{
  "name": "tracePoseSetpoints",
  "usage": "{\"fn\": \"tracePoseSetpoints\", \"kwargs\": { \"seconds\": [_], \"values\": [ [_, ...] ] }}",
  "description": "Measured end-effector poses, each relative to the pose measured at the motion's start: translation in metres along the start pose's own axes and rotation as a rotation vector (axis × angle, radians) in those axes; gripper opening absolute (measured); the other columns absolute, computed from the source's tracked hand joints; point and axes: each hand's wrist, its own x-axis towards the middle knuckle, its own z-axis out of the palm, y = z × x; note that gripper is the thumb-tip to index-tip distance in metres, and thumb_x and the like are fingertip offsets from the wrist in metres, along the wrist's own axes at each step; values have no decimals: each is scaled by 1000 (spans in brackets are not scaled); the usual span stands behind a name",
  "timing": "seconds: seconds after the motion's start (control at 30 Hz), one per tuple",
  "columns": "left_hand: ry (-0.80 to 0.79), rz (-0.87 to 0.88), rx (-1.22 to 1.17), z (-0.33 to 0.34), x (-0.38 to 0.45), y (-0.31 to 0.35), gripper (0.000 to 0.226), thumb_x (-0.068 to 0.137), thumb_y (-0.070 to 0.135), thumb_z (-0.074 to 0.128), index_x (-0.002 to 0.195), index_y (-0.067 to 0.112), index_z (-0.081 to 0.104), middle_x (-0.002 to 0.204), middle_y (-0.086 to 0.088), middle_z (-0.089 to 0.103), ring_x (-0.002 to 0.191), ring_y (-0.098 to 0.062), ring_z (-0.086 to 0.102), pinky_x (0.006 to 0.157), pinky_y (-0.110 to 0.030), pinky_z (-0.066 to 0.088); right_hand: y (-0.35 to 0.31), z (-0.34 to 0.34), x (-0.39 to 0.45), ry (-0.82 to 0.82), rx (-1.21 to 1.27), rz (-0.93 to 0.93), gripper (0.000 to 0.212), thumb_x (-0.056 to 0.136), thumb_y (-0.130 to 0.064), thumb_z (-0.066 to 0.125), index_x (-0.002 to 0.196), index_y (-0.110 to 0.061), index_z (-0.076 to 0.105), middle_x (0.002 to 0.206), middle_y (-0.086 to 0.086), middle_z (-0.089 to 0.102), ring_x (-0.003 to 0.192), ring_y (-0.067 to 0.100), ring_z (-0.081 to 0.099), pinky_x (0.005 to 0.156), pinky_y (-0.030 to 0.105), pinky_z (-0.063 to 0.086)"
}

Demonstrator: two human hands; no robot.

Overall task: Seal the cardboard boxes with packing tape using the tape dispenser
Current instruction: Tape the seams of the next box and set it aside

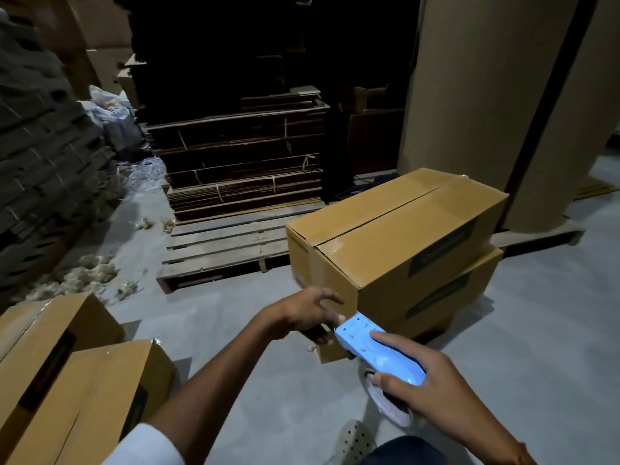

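A warehouse floor, dimly lit. Bundled flat cartons (241, 162) stacked on a wooden pallet (221, 250), closed cardboard boxes (396, 243) on bare concrete (536, 347).

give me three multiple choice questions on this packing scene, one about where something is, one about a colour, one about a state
1. Where does the top box sit?
A. on the wooden pallet
B. on another box
C. on a table

2. What colour is the tape dispenser?
A. light blue
B. red
C. black

3. How is the right hand?
A. open and idle
B. flat on the floor
C. gripping the dispenser

Answers:
1. B, since a second box shows directly under it, while the wooden pallet lies apart to its left.
2. A, since its body is plainly light blue.
3. C, since fingers and thumb curl round the dispenser's body, while the left hand reaches to its front end at the box corner.
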Motion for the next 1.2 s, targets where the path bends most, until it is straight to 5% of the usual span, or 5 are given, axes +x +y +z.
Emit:
{"fn": "tracePoseSetpoints", "kwargs": {
  "seconds": [0.23,0.43,0.57,0.7,1.2],
  "values": [
    [307,-39,620,-20,46,-19,32,97,34,63,122,13,62,106,-8,68,69,-14,69,59,-27,55,29,-14,2,-32,138,216,39,71,-26,86,103,-45,75,105,-27,69,93,-1,67,81,20,52],
    [1081,222,286,-68,92,-2,29,96,39,58,117,18,59,112,-2,56,101,-19,57,81,-36,53,34,-48,3,109,368,266,50,51,-42,94,98,-33,79,85,0,73,62,1,65,58,9,48],
    [894,99,-361,-110,126,17,65,90,53,63,142,22,40,145,-11,40,125,-32,48,90,-48,50,20,-53,10,93,981,210,98,23,-39,98,116,-17,70,66,16,54,41,26,53,47,35,56],
    [748,42,-498,-119,141,11,77,92,54,62,153,22,28,156,-12,34,134,-36,43,88,-48,44,-5,-49,43,254,1271,110,67,43,-37,88,103,-11,75,94,10,73,76,20,73,63,37,61],
    [538,93,-610,-123,121,-29,34,94,35,66,117,19,46,123,-15,53,114,-35,53,91,-66,51,-31,-1,107,405,1111,-8,44,98,-29,45,140,-19,55,129,8,61,118,24,49,87,36,57]
  ]
}}
